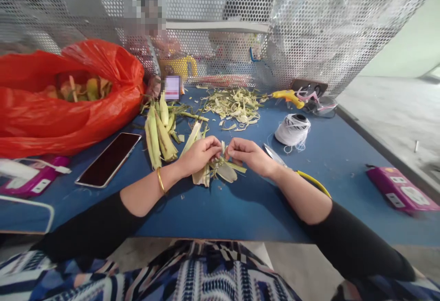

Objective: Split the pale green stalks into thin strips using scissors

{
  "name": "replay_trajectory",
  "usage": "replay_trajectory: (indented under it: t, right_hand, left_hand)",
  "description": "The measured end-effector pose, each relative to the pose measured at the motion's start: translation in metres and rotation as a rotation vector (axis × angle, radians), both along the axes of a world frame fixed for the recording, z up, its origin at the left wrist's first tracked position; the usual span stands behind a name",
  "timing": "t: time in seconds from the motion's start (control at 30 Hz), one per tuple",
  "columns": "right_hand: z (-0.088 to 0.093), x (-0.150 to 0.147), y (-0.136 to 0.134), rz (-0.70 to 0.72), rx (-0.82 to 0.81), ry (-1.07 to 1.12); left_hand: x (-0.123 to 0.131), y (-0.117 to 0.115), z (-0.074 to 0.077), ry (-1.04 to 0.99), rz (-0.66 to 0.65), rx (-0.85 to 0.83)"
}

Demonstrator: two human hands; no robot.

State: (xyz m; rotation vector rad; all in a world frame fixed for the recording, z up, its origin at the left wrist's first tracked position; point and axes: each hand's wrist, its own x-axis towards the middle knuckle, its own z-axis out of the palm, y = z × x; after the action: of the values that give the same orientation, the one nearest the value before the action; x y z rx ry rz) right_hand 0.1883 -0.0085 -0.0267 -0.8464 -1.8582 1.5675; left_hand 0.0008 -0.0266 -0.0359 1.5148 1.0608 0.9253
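My left hand (203, 153) is closed in a pinch at the middle of the blue table, fingertips on a pale strip of corn husk (223, 147). Opposite it, my right hand (249, 154) pinches the same small piece from the other side. Under the fingers lie more husk pieces, among them a broad pale husk leaf (227, 172) and a green stem (237, 167). Several whole husks (158, 131) rest to the left of my left hand. Scissors (275, 155) with a yellow handle lie partly hidden beneath my right forearm.
A red plastic bag (113, 122) stands at the left, a phone (109, 159) before it. Husk scraps (237, 103) are piled at the back. Right of them are a yellow glue gun (288, 97), safety glasses (319, 103), a white thread spool (294, 130) and a purple packet (400, 188).
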Motion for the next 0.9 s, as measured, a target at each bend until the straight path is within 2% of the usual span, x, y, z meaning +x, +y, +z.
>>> replay_trajectory:
  t: [0.17, 0.37, 0.47, 0.6, 0.8, 0.9]
  right_hand:
    - [-0.004, 0.002, 0.001, -0.02, 0.055, -0.142]
    - [-0.006, -0.009, -0.004, -0.142, -0.015, -0.086]
    - [-0.001, -0.014, -0.007, -0.221, -0.037, -0.063]
    - [0.006, -0.017, -0.009, -0.29, -0.06, -0.013]
    - [0.008, -0.024, -0.018, -0.224, -0.148, 0.1]
    - [0.009, -0.026, -0.024, -0.223, -0.204, 0.137]
  left_hand:
    - [0.0, -0.001, 0.0, 0.173, 0.021, 0.055]
    - [0.004, -0.005, 0.007, -0.027, 0.166, -0.111]
    - [0.005, -0.007, 0.011, -0.072, 0.267, -0.119]
    - [0.005, -0.007, 0.015, -0.061, 0.346, -0.018]
    - [0.007, -0.012, 0.026, 0.238, 0.414, 0.23]
    - [0.01, -0.015, 0.031, 0.29, 0.419, 0.285]
